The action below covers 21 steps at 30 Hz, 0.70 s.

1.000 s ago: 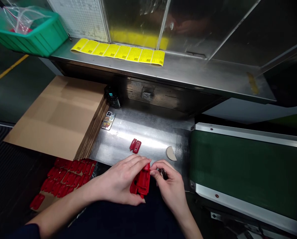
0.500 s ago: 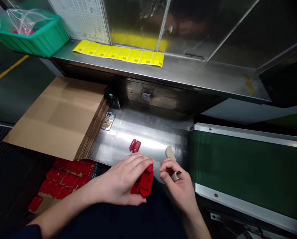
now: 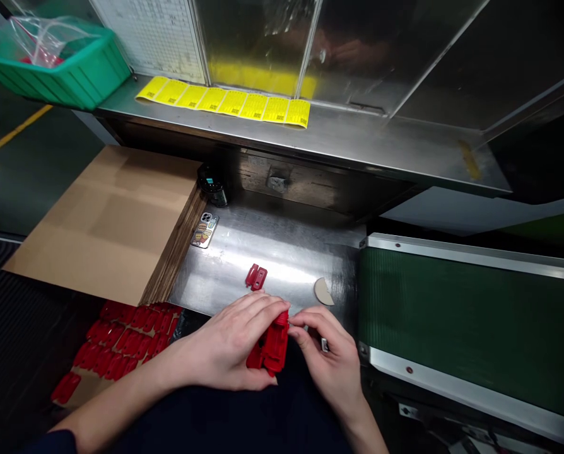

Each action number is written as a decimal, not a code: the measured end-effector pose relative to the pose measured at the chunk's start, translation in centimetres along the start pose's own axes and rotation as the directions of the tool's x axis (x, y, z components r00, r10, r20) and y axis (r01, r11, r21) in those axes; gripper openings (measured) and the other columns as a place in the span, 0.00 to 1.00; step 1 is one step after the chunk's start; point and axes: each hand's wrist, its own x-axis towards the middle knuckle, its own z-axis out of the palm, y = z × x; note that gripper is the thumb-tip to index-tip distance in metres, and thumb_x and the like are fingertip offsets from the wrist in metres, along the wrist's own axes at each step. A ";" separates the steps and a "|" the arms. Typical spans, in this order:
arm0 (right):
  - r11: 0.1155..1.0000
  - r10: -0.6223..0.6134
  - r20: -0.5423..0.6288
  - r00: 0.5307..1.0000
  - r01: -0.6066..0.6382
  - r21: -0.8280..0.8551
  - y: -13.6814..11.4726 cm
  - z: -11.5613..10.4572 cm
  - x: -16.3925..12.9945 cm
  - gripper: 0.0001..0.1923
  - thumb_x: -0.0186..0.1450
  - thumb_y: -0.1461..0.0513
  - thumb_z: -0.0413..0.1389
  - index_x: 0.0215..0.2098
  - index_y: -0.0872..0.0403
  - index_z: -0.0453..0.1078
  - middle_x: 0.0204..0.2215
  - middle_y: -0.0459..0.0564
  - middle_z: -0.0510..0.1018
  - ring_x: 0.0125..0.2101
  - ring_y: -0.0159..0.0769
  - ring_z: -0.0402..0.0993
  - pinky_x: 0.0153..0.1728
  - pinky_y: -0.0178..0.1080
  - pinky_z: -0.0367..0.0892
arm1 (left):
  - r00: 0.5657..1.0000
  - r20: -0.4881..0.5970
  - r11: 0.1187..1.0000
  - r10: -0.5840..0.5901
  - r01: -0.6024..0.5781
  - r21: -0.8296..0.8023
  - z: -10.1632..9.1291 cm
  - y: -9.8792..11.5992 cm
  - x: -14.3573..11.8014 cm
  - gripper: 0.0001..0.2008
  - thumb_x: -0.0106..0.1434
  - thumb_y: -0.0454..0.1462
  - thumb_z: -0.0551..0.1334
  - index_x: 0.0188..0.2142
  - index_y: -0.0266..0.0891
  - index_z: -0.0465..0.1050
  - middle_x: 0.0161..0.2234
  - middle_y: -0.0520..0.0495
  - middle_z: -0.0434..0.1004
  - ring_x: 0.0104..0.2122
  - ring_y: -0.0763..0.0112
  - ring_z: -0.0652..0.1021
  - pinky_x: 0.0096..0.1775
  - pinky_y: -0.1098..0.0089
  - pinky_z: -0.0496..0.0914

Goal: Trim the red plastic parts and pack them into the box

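My left hand (image 3: 229, 350) grips the red plastic part (image 3: 271, 348) at the desk's (image 3: 282, 252) six o'clock edge. My right hand (image 3: 327, 359), apart half a second ago, has returned; its fingers (image 3: 305, 321) pinch the part's top, a small metal piece (image 3: 324, 345) tucked beneath.

Bare steel worktop (image 3: 282, 243) ahead — small red clip (image 3: 256, 277), tan chip (image 3: 323, 291) in the way

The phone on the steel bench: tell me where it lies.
In the head view the phone lies flat at the steel bench's left edge, beside the cardboard stack, just below a small dark container and well beyond both hands.
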 end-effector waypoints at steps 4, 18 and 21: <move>1.000 -0.027 -0.017 0.999 0.027 -0.003 0.1 0.2 0.0 0.07 0.71 0.66 0.61 0.42 0.47 0.78 0.34 0.45 0.78 0.34 0.33 0.76 0.34 0.35 0.70 | 1.000 0.000 1.000 -0.001 0.001 -0.002 -0.1 0.1 0.0 0.46 0.60 0.43 0.74 0.70 0.39 0.51 0.65 0.32 0.70 0.65 0.45 0.71 0.69 0.45 0.64; 0.976 0.101 0.278 0.955 -0.150 0.160 1.0 -0.8 0.8 0.10 0.74 0.59 0.58 0.33 0.49 0.71 0.33 0.44 0.73 0.35 0.34 0.71 0.38 0.37 0.65 | 0.998 0.063 1.000 -0.001 0.002 -0.026 -0.4 0.0 0.5 0.45 0.59 0.43 0.74 0.68 0.39 0.53 0.64 0.33 0.70 0.64 0.46 0.72 0.70 0.45 0.63; 0.955 0.128 0.183 0.975 -0.171 0.241 1.5 -0.4 0.4 0.12 0.72 0.56 0.60 0.32 0.50 0.70 0.31 0.44 0.70 0.32 0.35 0.67 0.34 0.38 0.63 | 0.999 0.041 1.000 0.002 -0.001 -0.030 -0.6 0.2 0.6 0.44 0.60 0.42 0.74 0.68 0.40 0.53 0.63 0.33 0.70 0.64 0.46 0.72 0.70 0.45 0.63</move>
